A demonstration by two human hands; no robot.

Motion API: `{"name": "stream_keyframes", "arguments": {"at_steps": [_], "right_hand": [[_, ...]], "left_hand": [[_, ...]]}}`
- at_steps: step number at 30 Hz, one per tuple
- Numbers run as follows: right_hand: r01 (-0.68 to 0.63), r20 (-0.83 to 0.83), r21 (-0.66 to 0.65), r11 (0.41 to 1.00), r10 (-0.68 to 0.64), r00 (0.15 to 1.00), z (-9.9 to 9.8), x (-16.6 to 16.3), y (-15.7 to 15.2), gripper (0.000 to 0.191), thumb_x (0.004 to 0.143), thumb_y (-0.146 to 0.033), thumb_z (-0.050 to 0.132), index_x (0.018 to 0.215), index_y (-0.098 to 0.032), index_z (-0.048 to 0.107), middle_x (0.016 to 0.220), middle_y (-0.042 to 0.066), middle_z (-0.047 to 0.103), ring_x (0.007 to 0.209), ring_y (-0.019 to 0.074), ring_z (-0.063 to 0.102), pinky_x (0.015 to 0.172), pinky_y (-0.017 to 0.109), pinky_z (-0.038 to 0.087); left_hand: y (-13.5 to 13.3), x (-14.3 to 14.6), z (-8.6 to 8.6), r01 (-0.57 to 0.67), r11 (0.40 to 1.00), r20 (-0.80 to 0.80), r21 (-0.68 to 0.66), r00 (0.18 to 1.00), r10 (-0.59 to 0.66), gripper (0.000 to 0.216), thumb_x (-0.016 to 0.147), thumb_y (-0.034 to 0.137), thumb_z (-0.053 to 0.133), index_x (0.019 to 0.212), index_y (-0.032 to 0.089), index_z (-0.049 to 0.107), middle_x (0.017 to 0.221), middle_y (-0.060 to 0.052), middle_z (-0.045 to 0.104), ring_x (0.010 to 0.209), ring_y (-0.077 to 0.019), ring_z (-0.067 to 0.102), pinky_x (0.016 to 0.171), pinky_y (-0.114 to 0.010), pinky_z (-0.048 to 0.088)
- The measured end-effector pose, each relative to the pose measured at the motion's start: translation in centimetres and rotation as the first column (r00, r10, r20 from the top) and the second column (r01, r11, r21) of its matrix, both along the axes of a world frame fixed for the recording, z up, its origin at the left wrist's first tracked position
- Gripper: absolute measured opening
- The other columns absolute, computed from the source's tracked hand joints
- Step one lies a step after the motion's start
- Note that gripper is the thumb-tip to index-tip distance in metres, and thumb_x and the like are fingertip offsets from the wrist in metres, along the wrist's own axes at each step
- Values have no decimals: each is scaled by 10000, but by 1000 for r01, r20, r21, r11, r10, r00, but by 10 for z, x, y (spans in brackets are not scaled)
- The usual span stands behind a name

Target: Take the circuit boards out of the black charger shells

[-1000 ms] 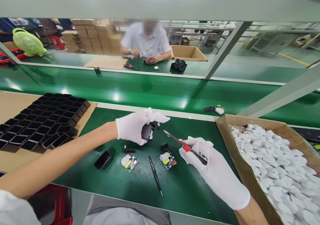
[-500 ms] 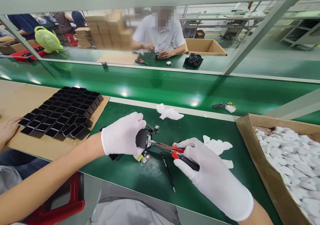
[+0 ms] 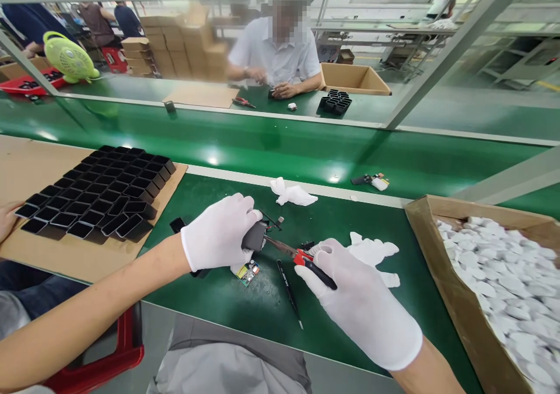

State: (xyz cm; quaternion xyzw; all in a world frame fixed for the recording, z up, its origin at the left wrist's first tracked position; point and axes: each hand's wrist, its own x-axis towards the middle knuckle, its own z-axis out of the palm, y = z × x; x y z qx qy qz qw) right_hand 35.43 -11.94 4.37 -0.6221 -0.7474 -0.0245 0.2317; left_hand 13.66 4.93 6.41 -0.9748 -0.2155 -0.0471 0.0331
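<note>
My left hand (image 3: pixel 219 233), in a white glove, grips a small black housing (image 3: pixel 254 236) just above the green bench (image 3: pixel 262 306). In my gloved right hand (image 3: pixel 356 303) are red-handled pliers (image 3: pixel 301 258), their thin jaws reaching into the open end of the housing. A small circuit board (image 3: pixel 246 272) lies under my left hand. Black tweezers (image 3: pixel 289 292) lie on the bench between my hands.
A cardboard sheet with several black housings (image 3: pixel 100 189) sits at left, with another person's hand (image 3: pixel 6 219) at its edge. A carton of white parts (image 3: pixel 494 277) stands at right. Spare white gloves (image 3: pixel 374 254), a rag (image 3: pixel 291 194). A person works across the conveyor (image 3: pixel 280 149).
My hands came together at the bench's near edge. The pliers' jaws went from clear of the housing to inside its open end. The white cloth left my left hand.
</note>
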Motion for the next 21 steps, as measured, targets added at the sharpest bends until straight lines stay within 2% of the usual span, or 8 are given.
{"name": "stream_keyframes", "arguments": {"at_steps": [6, 11, 15, 18, 20, 21], "right_hand": [[-36, 83, 30, 999, 34, 996, -3, 12, 4, 385, 1170, -346, 464, 821, -222, 568, 819, -1, 619, 581, 114, 557, 546, 264, 463], [-9, 45, -37, 999, 11, 999, -9, 23, 9, 383, 1159, -377, 495, 828, -222, 609, 878, 7, 703, 588, 111, 583, 544, 270, 453], [-18, 20, -98, 995, 20, 1000, -12, 26, 14, 375, 1133, -382, 524, 806, -230, 627, 865, 14, 725, 595, 129, 586, 551, 284, 442], [25, -37, -143, 989, -31, 999, -10, 41, 12, 363, 1108, -395, 533, 799, -240, 646, 872, 22, 741, 631, 150, 622, 605, 301, 476], [127, -98, -189, 974, -148, 984, -7, 58, 8, 341, 1086, -437, 554, 827, -253, 677, 879, 23, 751, 663, 168, 653, 646, 317, 502], [194, -126, -211, 958, -224, 966, -6, 68, 5, 344, 1072, -480, 570, 836, -257, 684, 865, 24, 749, 666, 177, 656, 655, 326, 508]], "left_hand": [[13, 8, -6, 117, 992, -45, 43, 992, -115, 321, 888, 502, 735, 825, 190, 690, 855, -96, 667, 822, -296, 654, 673, -436, 448], [17, 12, -6, 183, 982, -28, 49, 983, -182, 327, 910, 508, 717, 822, 194, 698, 820, -85, 681, 814, -284, 656, 655, -433, 401], [21, 14, -3, 186, 982, -43, 34, 982, -185, 320, 922, 500, 698, 855, 189, 724, 830, -95, 694, 849, -299, 673, 675, -434, 422], [39, -3, 5, 110, 994, -101, -17, 989, -111, 361, 902, 548, 735, 824, 196, 723, 840, -97, 700, 847, -301, 678, 707, -425, 470], [53, -23, 13, -35, 999, -101, -17, 994, 33, 423, 853, 609, 799, 785, 200, 715, 837, -94, 698, 823, -294, 674, 722, -411, 501], [58, -32, 16, -115, 993, -50, 36, 992, 117, 445, 858, 625, 801, 852, 185, 738, 903, -113, 717, 880, -313, 686, 774, -419, 530]]}}
